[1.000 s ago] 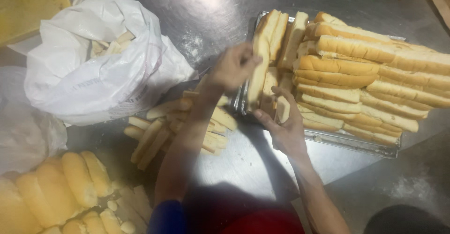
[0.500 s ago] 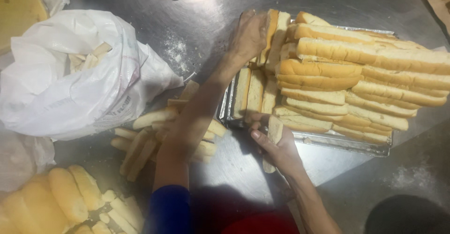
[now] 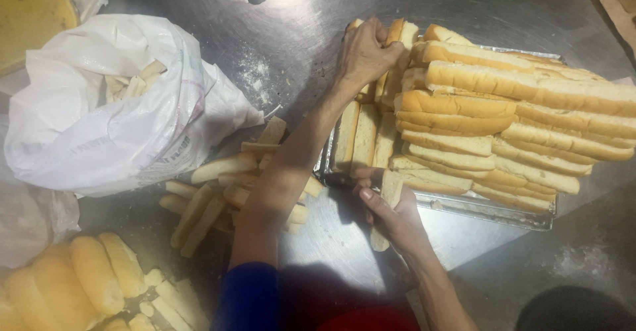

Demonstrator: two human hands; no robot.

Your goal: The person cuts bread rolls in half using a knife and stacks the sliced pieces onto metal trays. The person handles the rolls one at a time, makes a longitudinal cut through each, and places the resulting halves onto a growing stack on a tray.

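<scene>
Soft, oblong bread loaves (image 3: 464, 106), metal tray (image 3: 490, 208)

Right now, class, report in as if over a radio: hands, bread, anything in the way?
Left hand gripping upright bread slices at tray's far end. Right hand holding one bread piece at metal tray near edge. Crust trimmings piled beside left forearm.

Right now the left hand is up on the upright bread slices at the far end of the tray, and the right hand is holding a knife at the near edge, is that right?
Not quite. In the head view the right hand holds a bread slice, not a knife, at the near edge of the tray. The left hand is on the upright bread slices at the far end.
</scene>
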